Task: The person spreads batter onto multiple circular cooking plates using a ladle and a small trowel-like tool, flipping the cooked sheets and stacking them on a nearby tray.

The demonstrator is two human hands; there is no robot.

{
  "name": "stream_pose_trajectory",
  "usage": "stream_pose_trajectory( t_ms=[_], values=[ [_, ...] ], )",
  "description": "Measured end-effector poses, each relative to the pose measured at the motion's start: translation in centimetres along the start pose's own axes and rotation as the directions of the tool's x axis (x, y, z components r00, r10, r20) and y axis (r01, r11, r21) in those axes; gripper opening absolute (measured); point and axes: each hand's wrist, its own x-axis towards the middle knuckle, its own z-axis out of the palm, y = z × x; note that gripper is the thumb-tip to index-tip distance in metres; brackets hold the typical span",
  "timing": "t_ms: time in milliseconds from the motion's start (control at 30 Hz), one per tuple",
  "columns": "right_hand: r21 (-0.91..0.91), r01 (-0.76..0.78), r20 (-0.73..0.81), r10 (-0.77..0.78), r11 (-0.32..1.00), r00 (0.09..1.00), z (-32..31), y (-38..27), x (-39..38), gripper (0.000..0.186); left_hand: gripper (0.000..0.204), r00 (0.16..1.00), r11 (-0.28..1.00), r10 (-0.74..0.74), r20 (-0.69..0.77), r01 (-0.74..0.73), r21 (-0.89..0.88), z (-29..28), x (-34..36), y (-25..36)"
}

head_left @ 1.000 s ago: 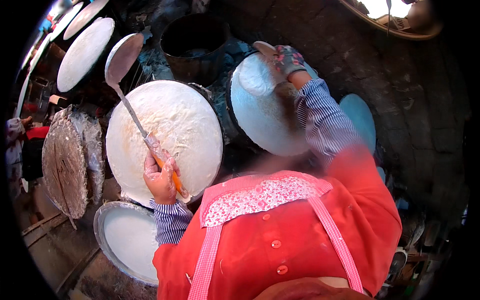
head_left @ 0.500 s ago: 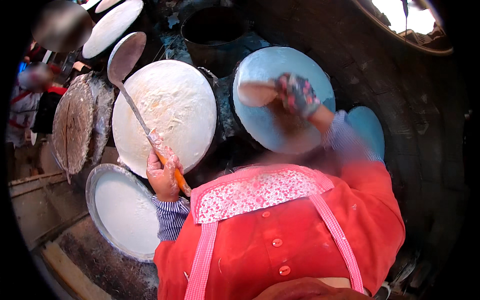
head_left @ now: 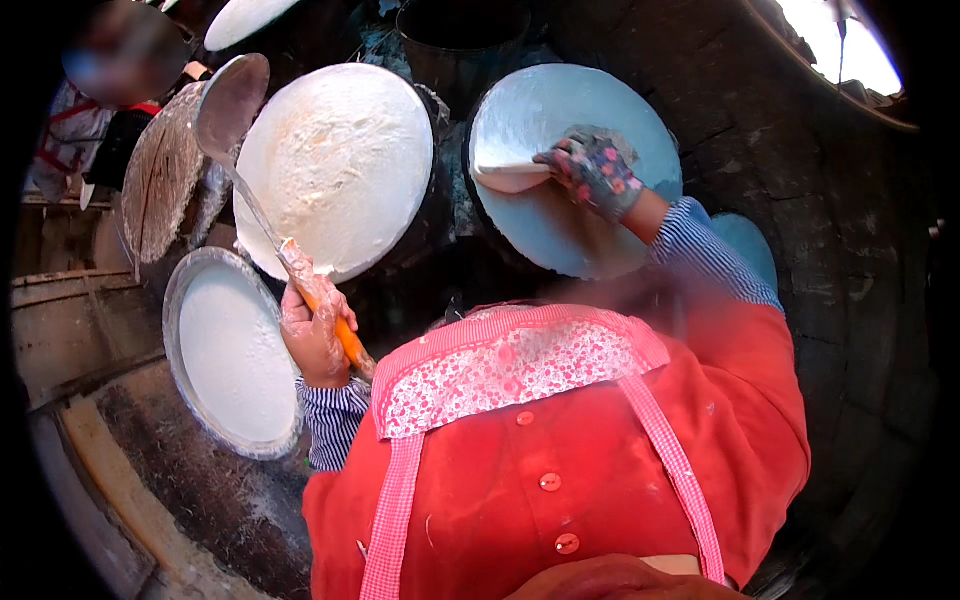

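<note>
1. Ladle (head_left: 232,100): long-handled, bowl up at top left beside the white disc (head_left: 335,165); the left hand (head_left: 315,330) is clenched round its orange grip, low on the shaft. The bowl's inside is dark and hard to read.
2. Right hand (head_left: 592,172), in a flowered glove, presses down on a pale scraper (head_left: 510,177) lying on the blue-white disc (head_left: 575,165). Fingers curl over the scraper's far end; how firmly they grip it cannot be told.
3. The blue-white disc's lower edge is hidden behind the striped sleeve (head_left: 705,255).
4. A smaller blue disc (head_left: 750,245) shows only as a sliver past the right arm.
5. Metal tray (head_left: 232,350) of white batter sits just below the left hand; its lower right rim is cut off by the left cuff.
6. Woven mat (head_left: 160,170) stands at left, partly behind the ladle's shaft.
7. Dark pot (head_left: 462,35) at top is cropped by the frame.
8. Another person's figure at top left is blurred.
9. No packages, labels or signs can be made out.
</note>
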Motion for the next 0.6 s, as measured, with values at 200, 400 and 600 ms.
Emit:
stream_pose_trajectory(
  t_ms=[200,400,600],
  values=[
    [0.006,0.114,-0.028,-0.113,0.994,0.993,-3.0,-0.5,-5.1,0.023,0.050,1.000,1.000,0.016,0.004,-0.016,-0.021,0.0,-2.8,0.6],
    [-0.027,-0.095,-0.077,0.093,0.995,0.993,1.3,-0.2,3.1,0.025,0.048,0.999,0.999,0.036,0.018,-0.036,-0.033,-1.2,-3.9,0.4],
    [-0.092,0.091,0.121,-0.079,0.992,0.990,0.1,-2.8,0.1,0.030,0.046,0.999,0.999,0.042,0.008,-0.041,-0.034,-1.1,-5.5,0.3]
  ],
)
